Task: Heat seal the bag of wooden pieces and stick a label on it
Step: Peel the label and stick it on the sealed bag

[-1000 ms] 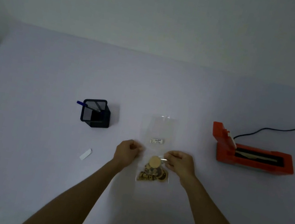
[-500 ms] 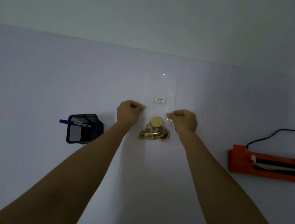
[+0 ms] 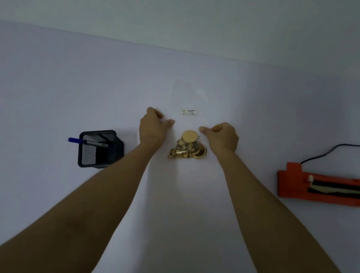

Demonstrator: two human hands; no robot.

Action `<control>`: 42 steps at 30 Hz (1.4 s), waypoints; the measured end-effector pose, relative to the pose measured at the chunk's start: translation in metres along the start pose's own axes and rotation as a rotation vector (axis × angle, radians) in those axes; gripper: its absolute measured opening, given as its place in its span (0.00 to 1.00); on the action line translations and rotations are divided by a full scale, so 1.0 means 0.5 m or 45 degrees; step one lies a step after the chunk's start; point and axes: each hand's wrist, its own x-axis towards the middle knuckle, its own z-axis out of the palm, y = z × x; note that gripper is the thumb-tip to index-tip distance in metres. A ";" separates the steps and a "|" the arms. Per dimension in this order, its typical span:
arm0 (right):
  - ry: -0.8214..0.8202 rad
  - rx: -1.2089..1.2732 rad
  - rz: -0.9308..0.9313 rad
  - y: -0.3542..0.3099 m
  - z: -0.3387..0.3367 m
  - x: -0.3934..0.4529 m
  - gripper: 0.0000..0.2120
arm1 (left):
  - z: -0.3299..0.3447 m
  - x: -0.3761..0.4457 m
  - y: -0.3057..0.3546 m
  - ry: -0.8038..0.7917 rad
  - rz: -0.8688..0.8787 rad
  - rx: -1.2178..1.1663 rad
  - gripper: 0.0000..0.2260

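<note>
A clear bag [image 3: 190, 104] is seen at the centre of the frame, on a white table [image 3: 39, 89]. Its upper part is nearly invisible against the surface. A small white label [image 3: 188, 112] is stuck on its middle, and wooden pieces [image 3: 188, 147] are heaped at its lower end. The bag's left edge is pinched by the left hand [image 3: 152, 129], fingers curled and thumb pointing inward. The right edge is pinched the same way by the right hand [image 3: 220, 136]. Whether the bag is lifted or lying flat cannot be told. A black mesh holder [image 3: 99, 148] with a blue pen [image 3: 76, 140] is placed at the left of centre. An orange sealer [image 3: 329, 189] with a black cord [image 3: 348, 146] is set at the right edge, well apart from the bag.
</note>
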 end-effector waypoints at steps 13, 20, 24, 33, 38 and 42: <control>-0.286 -0.005 -0.325 0.092 -0.201 -0.304 0.15 | -0.043 -0.264 0.090 -0.218 0.572 -0.043 0.05; -0.077 0.165 -0.262 0.223 -0.421 -0.312 0.12 | 0.060 -0.341 0.163 -0.465 0.770 0.175 0.13; 0.172 0.207 -0.265 0.308 -0.547 -0.257 0.08 | 0.150 -0.372 0.189 -0.574 0.702 0.299 0.26; 0.195 0.021 -0.214 0.490 -0.683 -0.074 0.32 | 0.322 -0.434 0.212 -0.601 0.363 0.109 0.33; -0.077 0.037 -0.199 0.540 -0.684 -0.033 0.43 | 0.371 -0.463 0.215 -0.576 0.274 0.041 0.35; -0.060 0.208 -0.245 0.547 -0.670 -0.027 0.36 | 0.391 -0.473 0.206 -0.552 0.220 -0.122 0.36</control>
